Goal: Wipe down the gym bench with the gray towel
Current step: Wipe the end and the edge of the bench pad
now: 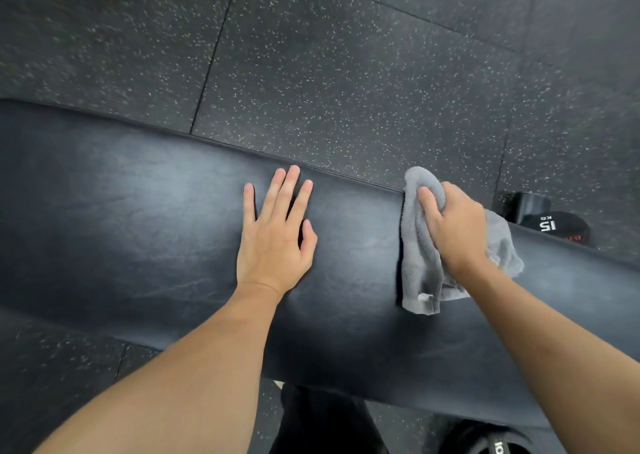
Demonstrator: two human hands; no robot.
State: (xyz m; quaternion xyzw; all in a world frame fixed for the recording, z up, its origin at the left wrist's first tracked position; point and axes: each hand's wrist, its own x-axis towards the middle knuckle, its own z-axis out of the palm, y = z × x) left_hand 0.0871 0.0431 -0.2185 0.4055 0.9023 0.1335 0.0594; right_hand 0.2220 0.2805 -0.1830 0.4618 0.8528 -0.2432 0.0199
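A black padded gym bench (138, 218) runs across the view from left to right, with a seam between two pads near the right of centre. The gray towel (420, 266) lies bunched over that seam. My right hand (453, 226) presses on the towel and grips its folds, fingers curled over its far end. My left hand (277, 231) rests flat on the left pad, palm down, fingers spread, holding nothing.
Dark speckled rubber floor tiles (329, 72) surround the bench. A black dumbbell marked 15 KG (550, 223) lies on the floor just beyond the bench at the right. Dark-clothed legs and a shoe (491, 443) show below the bench's near edge.
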